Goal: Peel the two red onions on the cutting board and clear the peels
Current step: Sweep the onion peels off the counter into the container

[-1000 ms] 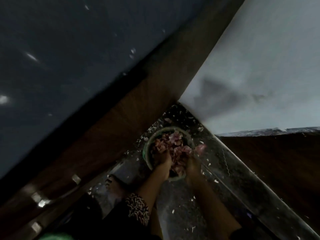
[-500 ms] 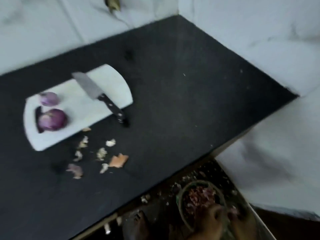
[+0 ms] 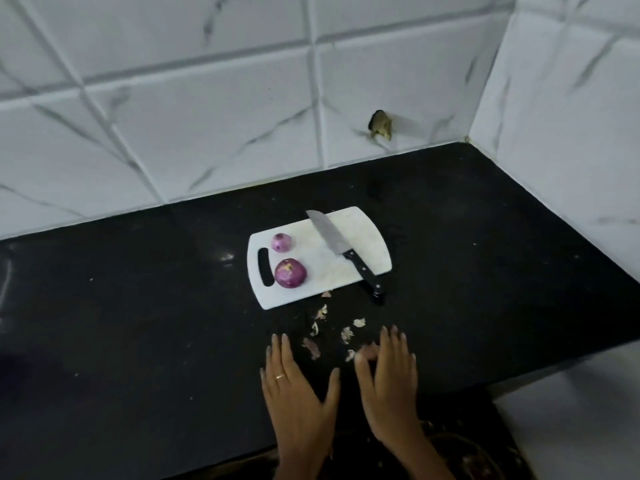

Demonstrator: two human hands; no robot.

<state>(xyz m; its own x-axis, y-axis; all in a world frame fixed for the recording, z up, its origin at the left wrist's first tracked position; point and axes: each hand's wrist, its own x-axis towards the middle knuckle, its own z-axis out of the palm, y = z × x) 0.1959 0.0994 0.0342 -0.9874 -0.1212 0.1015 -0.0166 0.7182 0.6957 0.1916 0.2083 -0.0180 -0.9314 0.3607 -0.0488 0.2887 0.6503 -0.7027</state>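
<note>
A person stands at a black countertop [image 3: 138,323] in a white-tiled corner, both hands laid out flat near its front edge. The left hand [image 3: 294,382], a ring on one finger, has its fingers straight and together and holds nothing. The right hand [image 3: 388,372] is also spread, fingers pointing away from the body; its thumb side meets a scrap of skin, though I cannot tell whether it pinches the scrap or only touches it.

Between and just beyond the two hands lie the onion peels [image 3: 332,332], a loose scatter of small dry pieces on the bare counter. The scatter runs as a rough line from the gap between the hands up towards the front edge of the white cutting board [image 3: 360,233]. The nearest pieces lie closer to the right hand; the left hand's fingertips are just beside the piece lying furthest left.

On the board, well beyond the peels, sit the two peeled red onions: the larger onion [image 3: 290,273] nearer the person, the smaller onion [image 3: 281,242] behind it, both by the board's handle slot. A knife [image 3: 341,249] lies slantwise across the board, handle overhanging the front edge.

Peeling looks finished. A likely next move is to sweep the hands inward, herding the scatter together.
</note>
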